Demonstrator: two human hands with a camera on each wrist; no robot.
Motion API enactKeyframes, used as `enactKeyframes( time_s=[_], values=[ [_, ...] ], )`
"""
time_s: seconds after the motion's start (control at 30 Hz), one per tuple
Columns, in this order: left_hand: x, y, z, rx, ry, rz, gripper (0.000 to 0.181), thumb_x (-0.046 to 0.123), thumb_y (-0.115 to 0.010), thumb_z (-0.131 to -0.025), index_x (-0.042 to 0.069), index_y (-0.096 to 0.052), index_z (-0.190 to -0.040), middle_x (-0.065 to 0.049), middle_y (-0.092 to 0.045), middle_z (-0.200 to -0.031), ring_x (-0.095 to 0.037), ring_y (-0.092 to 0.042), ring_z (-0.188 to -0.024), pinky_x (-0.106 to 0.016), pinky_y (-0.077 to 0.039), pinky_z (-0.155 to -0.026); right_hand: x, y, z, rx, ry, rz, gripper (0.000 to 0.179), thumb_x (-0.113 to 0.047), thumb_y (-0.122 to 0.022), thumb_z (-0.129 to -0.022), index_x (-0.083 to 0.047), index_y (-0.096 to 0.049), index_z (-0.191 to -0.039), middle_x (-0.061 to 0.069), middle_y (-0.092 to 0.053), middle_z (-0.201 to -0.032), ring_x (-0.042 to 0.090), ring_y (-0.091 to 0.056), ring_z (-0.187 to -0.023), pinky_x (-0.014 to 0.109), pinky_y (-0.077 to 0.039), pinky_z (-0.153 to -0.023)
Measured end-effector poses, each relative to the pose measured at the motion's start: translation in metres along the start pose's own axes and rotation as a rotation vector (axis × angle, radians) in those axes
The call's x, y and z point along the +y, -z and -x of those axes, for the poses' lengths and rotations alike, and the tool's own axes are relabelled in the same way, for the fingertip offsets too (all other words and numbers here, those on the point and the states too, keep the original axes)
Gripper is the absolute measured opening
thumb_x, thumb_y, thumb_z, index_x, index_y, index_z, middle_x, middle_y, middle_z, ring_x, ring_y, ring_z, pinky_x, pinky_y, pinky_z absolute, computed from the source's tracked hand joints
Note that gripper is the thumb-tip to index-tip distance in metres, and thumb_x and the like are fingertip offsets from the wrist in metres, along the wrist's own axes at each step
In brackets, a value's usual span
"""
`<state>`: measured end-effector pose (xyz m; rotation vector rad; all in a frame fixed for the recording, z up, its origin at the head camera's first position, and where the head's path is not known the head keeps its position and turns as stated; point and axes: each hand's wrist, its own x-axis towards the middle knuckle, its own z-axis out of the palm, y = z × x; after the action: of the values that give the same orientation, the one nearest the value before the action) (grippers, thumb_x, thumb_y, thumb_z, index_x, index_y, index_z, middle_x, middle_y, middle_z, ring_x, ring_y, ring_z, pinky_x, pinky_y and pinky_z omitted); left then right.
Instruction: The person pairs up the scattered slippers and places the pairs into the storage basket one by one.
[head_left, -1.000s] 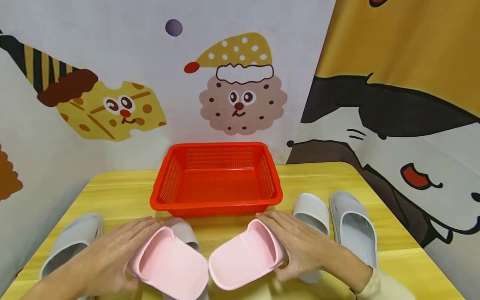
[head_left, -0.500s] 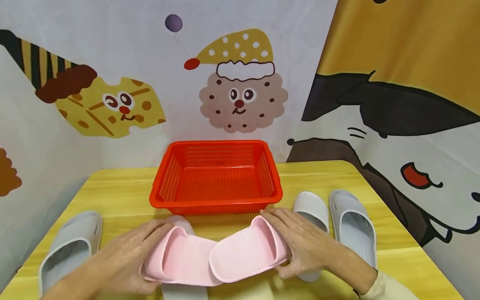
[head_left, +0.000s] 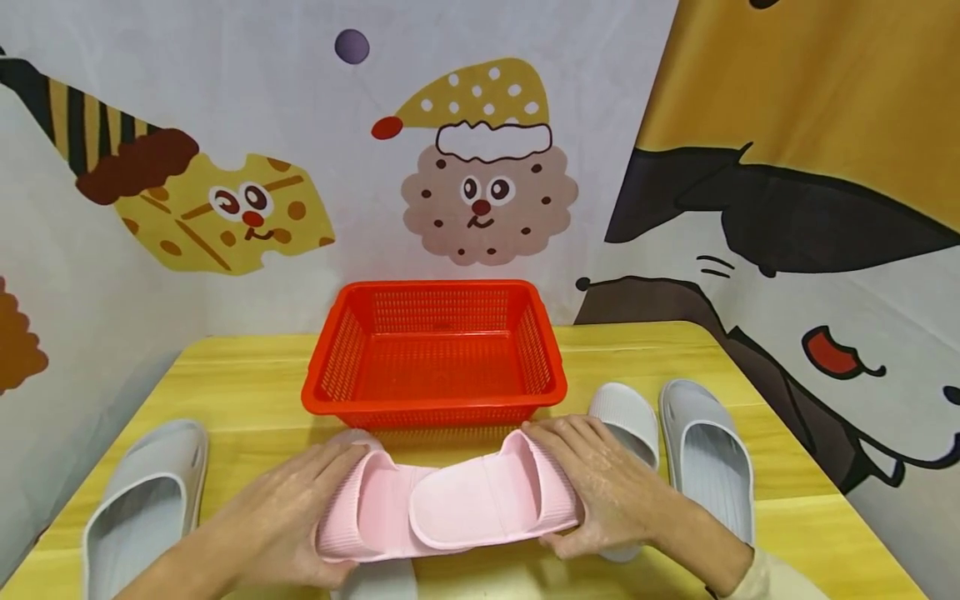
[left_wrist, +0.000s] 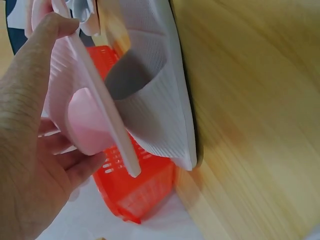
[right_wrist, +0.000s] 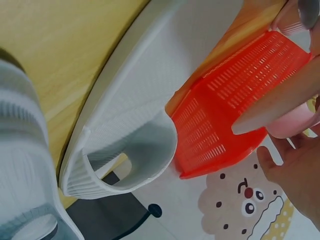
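Note:
My left hand (head_left: 281,517) grips a pink slipper (head_left: 345,517) by its ribbed strap, thumb below and fingers over the top. A second pink slipper (head_left: 468,504) is held the same way in my right hand (head_left: 600,479). The two lie sole end to sole end, with the right one overlapping the left one's sole. In the left wrist view the left pink slipper (left_wrist: 102,100) is raised off the table, beside a white slipper (left_wrist: 160,115). That white slipper (head_left: 375,579) is mostly hidden under the pink pair in the head view.
A red basket (head_left: 435,367) stands behind the hands, with nothing in it. Another white slipper (head_left: 626,417) and a grey slipper (head_left: 708,458) lie to the right on the yellow table (head_left: 247,375). At the left lies a second grey slipper (head_left: 142,500).
My left hand has moved right and turned its pink slipper, so its sole has slid under the right slipper's sole. The right hand has hardly moved.

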<state>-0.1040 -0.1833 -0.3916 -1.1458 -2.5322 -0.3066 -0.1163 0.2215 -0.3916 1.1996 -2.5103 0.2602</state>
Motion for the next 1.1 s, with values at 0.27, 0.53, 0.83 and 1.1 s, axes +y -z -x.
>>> enactKeyframes(
  time_s=[0.27, 0.53, 0.83, 1.1],
  values=[
    [0.005, 0.001, -0.007, 0.048, 0.004, -0.005, 0.108, 0.054, -0.089, -0.050, 0.007, -0.052, -0.140, -0.004, -0.056, -0.137, -0.022, -0.059, -0.117, -0.045, -0.055, -0.091, -0.002, 0.002, -0.002, 0.004, -0.036, 0.002, 0.116, -0.074, -0.075, -0.063, -0.008, -0.039, -0.152, 0.004, -0.051, -0.137, 0.020, -0.048, -0.124, 0.046, -0.039, -0.105],
    [0.008, 0.000, -0.010, 0.068, 0.003, -0.021, 0.106, 0.056, -0.088, -0.049, 0.007, -0.054, -0.137, -0.003, -0.057, -0.133, -0.020, -0.059, -0.113, -0.044, -0.055, -0.089, -0.004, 0.003, -0.001, 0.016, -0.031, -0.002, 0.111, -0.077, -0.073, -0.065, -0.008, -0.044, -0.148, 0.003, -0.051, -0.139, 0.021, -0.048, -0.124, 0.048, -0.039, -0.105],
    [0.011, -0.004, -0.013, 0.060, 0.011, -0.041, 0.107, 0.058, -0.089, -0.049, 0.005, -0.056, -0.136, -0.008, -0.058, -0.130, -0.023, -0.060, -0.112, -0.043, -0.057, -0.087, -0.005, 0.003, -0.001, 0.037, -0.032, 0.006, 0.107, -0.080, -0.069, -0.067, -0.012, -0.048, -0.147, 0.001, -0.053, -0.137, 0.019, -0.049, -0.122, 0.045, -0.041, -0.101],
    [0.015, -0.006, -0.019, 0.095, -0.009, -0.026, 0.104, 0.058, -0.088, -0.047, 0.006, -0.058, -0.132, -0.004, -0.057, -0.124, -0.019, -0.059, -0.107, -0.041, -0.058, -0.083, -0.005, 0.003, -0.003, 0.080, -0.028, 0.027, 0.106, -0.080, -0.071, -0.064, -0.013, -0.053, -0.144, 0.000, -0.055, -0.131, 0.019, -0.051, -0.117, 0.044, -0.043, -0.096]
  ],
)
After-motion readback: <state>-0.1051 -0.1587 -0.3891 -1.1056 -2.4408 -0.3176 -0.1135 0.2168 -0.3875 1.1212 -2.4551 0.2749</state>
